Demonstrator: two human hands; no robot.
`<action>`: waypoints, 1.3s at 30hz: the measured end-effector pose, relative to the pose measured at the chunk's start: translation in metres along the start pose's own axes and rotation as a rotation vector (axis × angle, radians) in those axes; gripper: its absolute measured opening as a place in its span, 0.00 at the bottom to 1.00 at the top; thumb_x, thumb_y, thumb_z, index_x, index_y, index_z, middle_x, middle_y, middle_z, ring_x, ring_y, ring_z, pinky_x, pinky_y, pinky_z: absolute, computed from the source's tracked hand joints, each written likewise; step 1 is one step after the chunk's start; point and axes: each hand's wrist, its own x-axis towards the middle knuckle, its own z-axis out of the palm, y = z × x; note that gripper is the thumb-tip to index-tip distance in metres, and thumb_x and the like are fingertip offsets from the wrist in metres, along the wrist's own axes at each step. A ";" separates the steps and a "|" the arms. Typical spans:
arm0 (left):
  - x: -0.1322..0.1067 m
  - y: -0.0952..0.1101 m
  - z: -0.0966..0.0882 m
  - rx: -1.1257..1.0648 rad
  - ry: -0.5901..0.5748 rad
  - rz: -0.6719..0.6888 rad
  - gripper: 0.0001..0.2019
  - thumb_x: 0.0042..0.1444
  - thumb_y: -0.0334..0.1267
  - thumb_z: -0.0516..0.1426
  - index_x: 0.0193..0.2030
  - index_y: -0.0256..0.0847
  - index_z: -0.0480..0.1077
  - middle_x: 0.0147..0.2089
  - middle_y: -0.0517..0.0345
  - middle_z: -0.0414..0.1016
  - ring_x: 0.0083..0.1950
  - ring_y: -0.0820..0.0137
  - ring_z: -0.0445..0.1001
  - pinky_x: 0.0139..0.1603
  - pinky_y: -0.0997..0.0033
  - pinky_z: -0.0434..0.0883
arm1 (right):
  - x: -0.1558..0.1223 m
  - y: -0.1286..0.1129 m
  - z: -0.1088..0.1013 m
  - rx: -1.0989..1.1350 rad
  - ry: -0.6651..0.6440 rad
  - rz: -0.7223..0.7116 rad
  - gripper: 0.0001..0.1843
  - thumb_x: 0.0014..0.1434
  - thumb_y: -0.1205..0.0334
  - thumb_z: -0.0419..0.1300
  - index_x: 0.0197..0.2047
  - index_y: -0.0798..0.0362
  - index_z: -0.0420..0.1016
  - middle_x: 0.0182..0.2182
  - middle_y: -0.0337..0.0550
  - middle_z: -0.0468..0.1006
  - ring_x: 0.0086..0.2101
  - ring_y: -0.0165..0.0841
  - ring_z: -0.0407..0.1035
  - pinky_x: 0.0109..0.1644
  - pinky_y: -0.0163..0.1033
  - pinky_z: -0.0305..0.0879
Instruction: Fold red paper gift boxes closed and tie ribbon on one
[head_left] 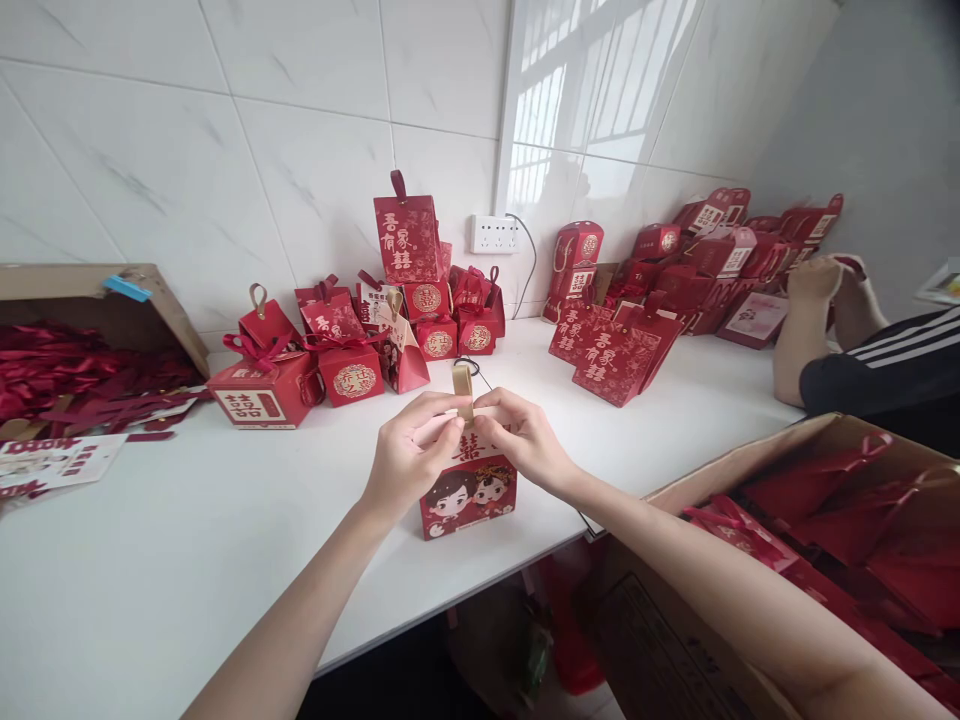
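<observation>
A red gift box [469, 500] with two cartoon figures and a white top band stands upright near the table's front edge. A gold strap loop [463, 385] sticks up from its top. My left hand [416, 445] pinches the top edge of the box at the left of the loop, thumb in front. My right hand [525, 432] grips the same edge on the right, fingers bent round it. Both hands touch the box close to the base of the loop. The back of the box is hidden.
Finished-looking red boxes [352, 378] cluster by the wall, with more red bags [619, 350] at right. An open carton [169, 320] of ribbons sits left. A carton [675, 480] of red boxes stands front right. Another person's hands [817, 280] work at far right. A power strip [493, 235] is on the wall.
</observation>
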 end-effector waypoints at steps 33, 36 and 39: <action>-0.001 0.007 -0.001 0.049 0.007 0.046 0.12 0.53 0.30 0.54 0.42 0.41 0.75 0.40 0.56 0.75 0.43 0.68 0.74 0.42 0.71 0.74 | -0.002 0.002 0.001 -0.006 0.006 -0.025 0.10 0.58 0.54 0.55 0.34 0.53 0.66 0.25 0.37 0.70 0.26 0.28 0.64 0.31 0.33 0.61; 0.000 0.007 -0.002 0.040 0.002 0.040 0.12 0.52 0.30 0.55 0.42 0.41 0.75 0.40 0.56 0.75 0.42 0.68 0.74 0.42 0.71 0.74 | -0.002 0.003 0.001 0.006 -0.006 -0.028 0.09 0.58 0.55 0.54 0.34 0.53 0.66 0.23 0.35 0.68 0.25 0.27 0.61 0.31 0.33 0.60; 0.001 0.007 -0.002 0.010 -0.010 0.021 0.11 0.53 0.32 0.55 0.41 0.41 0.76 0.38 0.55 0.75 0.41 0.68 0.74 0.39 0.71 0.73 | -0.001 0.004 0.000 0.017 -0.020 -0.032 0.08 0.58 0.57 0.55 0.34 0.54 0.67 0.23 0.35 0.67 0.25 0.27 0.61 0.31 0.33 0.60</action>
